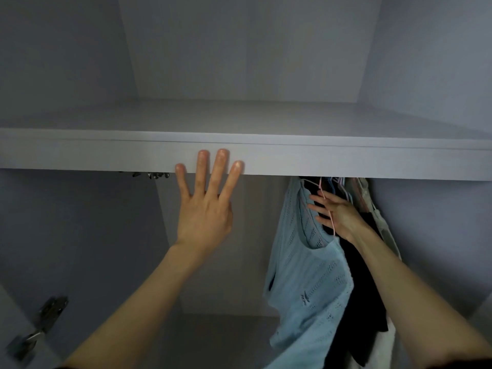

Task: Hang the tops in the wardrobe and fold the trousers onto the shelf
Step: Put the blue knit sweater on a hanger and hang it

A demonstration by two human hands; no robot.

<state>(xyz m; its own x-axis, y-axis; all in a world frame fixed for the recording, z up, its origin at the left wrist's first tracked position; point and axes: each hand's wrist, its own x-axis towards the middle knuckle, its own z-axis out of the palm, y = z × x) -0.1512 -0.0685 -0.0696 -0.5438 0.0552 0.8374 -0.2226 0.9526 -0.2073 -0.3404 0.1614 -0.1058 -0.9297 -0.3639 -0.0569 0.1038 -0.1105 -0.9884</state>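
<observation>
Under the shelf (319, 161) | your left hand (205, 209) flat, fingers straight against its edge | your right hand (338, 214) grips pink hanger (329, 209) beside blue top (306, 262)

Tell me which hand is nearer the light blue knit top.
Right. The right hand is at the light blue knit top, beside its neckline, fingers on a pink hanger. The left hand is apart, fingertips on the shelf edge.

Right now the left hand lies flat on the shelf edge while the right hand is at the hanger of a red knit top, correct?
Not quite: the knit top is light blue, not red, as the head view shows. The rest holds: the left hand lies flat on the shelf edge, and the right hand is at the pink hanger.
</observation>
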